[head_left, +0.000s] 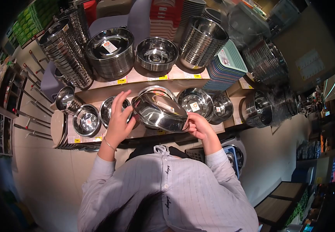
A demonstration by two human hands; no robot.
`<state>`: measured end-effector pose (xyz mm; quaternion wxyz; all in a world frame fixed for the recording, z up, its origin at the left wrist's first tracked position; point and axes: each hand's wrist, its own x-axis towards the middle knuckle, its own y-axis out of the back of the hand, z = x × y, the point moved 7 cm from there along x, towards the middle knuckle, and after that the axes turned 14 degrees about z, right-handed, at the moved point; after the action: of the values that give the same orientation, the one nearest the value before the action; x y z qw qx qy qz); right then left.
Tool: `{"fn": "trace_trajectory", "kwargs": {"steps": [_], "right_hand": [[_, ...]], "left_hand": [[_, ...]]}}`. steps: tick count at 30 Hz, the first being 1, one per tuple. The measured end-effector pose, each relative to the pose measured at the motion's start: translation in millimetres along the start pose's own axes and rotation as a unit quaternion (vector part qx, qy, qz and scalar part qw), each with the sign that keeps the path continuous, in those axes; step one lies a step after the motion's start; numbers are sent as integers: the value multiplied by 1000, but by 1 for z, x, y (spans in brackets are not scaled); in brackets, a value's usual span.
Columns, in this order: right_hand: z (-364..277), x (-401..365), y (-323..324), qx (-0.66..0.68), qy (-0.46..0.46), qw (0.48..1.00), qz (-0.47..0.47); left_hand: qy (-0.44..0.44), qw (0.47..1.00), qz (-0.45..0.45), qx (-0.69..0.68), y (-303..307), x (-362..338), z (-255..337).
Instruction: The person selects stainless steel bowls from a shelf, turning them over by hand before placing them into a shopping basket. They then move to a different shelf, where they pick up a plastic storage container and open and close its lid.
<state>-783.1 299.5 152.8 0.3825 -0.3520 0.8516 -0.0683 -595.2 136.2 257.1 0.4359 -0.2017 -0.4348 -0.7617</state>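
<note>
A shiny stainless steel basin [157, 112] with a sticker on it is tilted in front of me, above the lower shelf. My right hand [199, 127] grips its right end, fingers wrapped at the rim. At the opposite end, my left hand [118, 118] is open, its fingers raised and spread right beside the basin's edge. Behind the held basin, another steel basin [156, 89] shows only in part. A round steel basin [107, 110] lies partly hidden behind my left hand, and a wider one with a white label [200, 101] sits just beyond my right hand.
On the upper shelf stand stacked steel basins [111, 63], a single deep basin [156, 62] and a tall stack of steel pots [200, 46]. Green and blue plastic baskets [223, 71] are piled to the right. Price tags line the shelf edge [140, 79].
</note>
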Motion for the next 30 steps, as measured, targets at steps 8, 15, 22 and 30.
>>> {"fn": "trace_trajectory", "kwargs": {"steps": [8, 15, 22, 30], "right_hand": [[35, -34, 1, 14, -146, 973, -179], [15, -51, 75, -42, 20, 999, -25], [10, -116, 171, -223, 222, 916, 251], [39, -195, 314, -123, 316, 835, 433]], "left_hand": [[62, 994, -27, -86, -36, 9, 15], [122, 984, -73, -110, -94, -8, 41], [97, 974, -160, -131, -165, -34, 118], [13, 909, -337, -245, -272, -85, 234]]}}
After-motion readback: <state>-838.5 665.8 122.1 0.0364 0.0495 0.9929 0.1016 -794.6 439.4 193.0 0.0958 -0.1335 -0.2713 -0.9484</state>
